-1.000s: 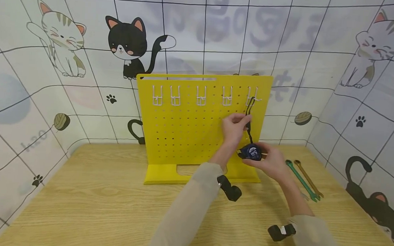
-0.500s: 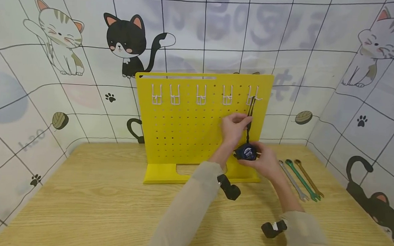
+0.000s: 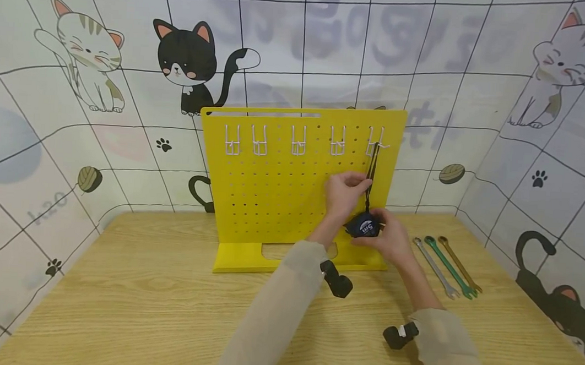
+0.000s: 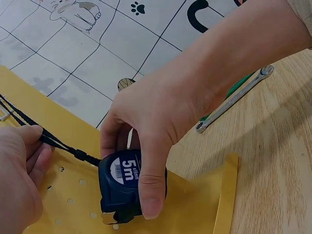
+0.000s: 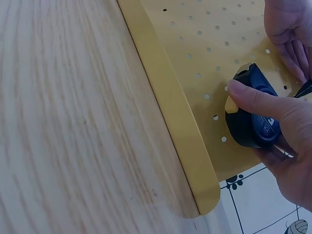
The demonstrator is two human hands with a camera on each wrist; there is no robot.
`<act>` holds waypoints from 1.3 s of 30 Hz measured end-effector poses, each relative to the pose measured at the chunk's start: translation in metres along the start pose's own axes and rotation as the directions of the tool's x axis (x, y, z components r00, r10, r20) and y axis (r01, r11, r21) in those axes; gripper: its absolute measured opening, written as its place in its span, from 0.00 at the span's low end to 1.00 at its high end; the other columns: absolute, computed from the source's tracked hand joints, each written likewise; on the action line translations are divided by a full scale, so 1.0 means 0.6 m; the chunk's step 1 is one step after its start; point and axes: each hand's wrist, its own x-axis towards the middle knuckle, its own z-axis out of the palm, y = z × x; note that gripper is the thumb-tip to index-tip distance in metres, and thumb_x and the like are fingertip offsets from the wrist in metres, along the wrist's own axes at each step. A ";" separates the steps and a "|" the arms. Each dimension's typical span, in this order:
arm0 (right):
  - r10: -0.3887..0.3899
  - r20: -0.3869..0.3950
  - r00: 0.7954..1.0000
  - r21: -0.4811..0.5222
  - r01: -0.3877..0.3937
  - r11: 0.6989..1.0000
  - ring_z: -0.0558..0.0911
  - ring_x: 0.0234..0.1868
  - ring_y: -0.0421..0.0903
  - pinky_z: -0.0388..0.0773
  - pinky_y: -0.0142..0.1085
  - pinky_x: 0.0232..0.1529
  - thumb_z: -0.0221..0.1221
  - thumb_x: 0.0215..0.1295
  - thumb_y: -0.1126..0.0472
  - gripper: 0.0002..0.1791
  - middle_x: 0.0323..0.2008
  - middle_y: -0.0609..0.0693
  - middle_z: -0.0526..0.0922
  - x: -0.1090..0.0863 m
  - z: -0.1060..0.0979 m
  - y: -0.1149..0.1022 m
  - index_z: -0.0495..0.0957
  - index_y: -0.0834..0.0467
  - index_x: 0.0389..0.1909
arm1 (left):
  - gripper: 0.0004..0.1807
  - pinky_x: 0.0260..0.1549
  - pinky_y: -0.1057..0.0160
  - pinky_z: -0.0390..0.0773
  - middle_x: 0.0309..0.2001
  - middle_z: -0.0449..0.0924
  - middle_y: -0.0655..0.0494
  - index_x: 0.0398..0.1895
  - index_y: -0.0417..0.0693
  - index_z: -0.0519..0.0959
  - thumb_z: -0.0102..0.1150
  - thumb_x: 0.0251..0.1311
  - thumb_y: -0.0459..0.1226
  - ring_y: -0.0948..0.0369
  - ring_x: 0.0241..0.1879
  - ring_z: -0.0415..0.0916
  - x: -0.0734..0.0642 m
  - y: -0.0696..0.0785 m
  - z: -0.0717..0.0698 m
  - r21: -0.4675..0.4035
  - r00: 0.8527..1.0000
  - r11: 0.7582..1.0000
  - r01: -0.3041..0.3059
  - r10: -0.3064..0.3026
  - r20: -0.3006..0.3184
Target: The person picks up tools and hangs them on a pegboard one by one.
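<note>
A tiled-pattern wall covering (image 3: 289,50) printed with cats backs a pale wooden table (image 3: 142,307). On the table stands a yellow pegboard (image 3: 282,182), upright on its foot, bearing five white wire hooks along its upper part. In front of it the right hand (image 3: 394,237) grips the tape measure between thumb and fingers, while the left hand (image 3: 342,196) pinches the strap just above. To the right lie a silver wrench (image 3: 434,267), a green wrench (image 3: 450,267) and a gold wrench (image 3: 461,265), roughly parallel, forked ends toward the person. The dark blue tape measure (image 3: 367,226) sits before the board's lower right, its mouth pointing left and its printed "5m" (upside down to the wearer) facing out. Its black strap (image 3: 372,163) runs nearly vertical, the looped top at the prong of the rightmost hook (image 3: 384,146); how fully it is seated is unclear.
</note>
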 end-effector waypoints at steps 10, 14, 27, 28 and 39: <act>-0.031 -0.036 0.999 0.016 0.031 0.999 0.74 0.58 0.63 0.72 0.56 0.62 0.77 0.51 0.65 0.42 0.59 0.68 0.74 0.004 0.010 0.000 0.66 0.71 0.64 | 0.07 0.32 0.71 0.82 0.33 0.89 0.55 0.38 0.42 0.89 0.74 0.57 0.34 0.68 0.31 0.83 0.000 -0.010 -0.008 -0.031 1.000 0.999 0.009 -0.009 0.018; -0.043 -0.073 0.996 0.029 0.045 0.999 0.78 0.55 0.63 0.75 0.54 0.59 0.72 0.59 0.67 0.29 0.53 0.67 0.78 0.005 0.010 0.003 0.72 0.70 0.59 | 0.06 0.32 0.70 0.84 0.32 0.89 0.52 0.37 0.40 0.89 0.73 0.57 0.33 0.65 0.31 0.85 0.000 -0.011 -0.011 -0.067 0.999 0.998 0.005 -0.002 0.044; -0.113 -0.087 0.990 0.018 0.115 0.993 0.79 0.53 0.62 0.78 0.52 0.56 0.67 0.64 0.70 0.22 0.50 0.67 0.80 0.005 -0.002 0.006 0.75 0.72 0.56 | 0.06 0.30 0.69 0.83 0.35 0.88 0.47 0.40 0.36 0.88 0.69 0.60 0.28 0.63 0.29 0.83 -0.007 -0.006 -0.018 -0.078 0.994 0.997 -0.027 0.035 0.106; -0.114 -0.088 0.990 0.014 0.116 0.993 0.79 0.52 0.62 0.78 0.52 0.56 0.67 0.64 0.70 0.21 0.49 0.68 0.80 0.005 -0.003 0.006 0.75 0.72 0.57 | 0.06 0.30 0.69 0.83 0.36 0.88 0.46 0.40 0.36 0.87 0.69 0.60 0.27 0.63 0.30 0.83 -0.008 -0.006 -0.019 -0.080 0.993 0.996 -0.031 0.040 0.115; -0.071 -0.073 0.995 0.029 0.074 0.997 0.79 0.53 0.62 0.77 0.53 0.58 0.66 0.67 0.67 0.20 0.51 0.67 0.80 0.000 -0.019 -0.003 0.75 0.70 0.57 | 0.09 0.34 0.68 0.84 0.41 0.87 0.45 0.45 0.35 0.85 0.66 0.64 0.29 0.63 0.34 0.83 -0.018 -0.002 -0.032 -0.140 0.981 0.989 -0.043 0.069 0.182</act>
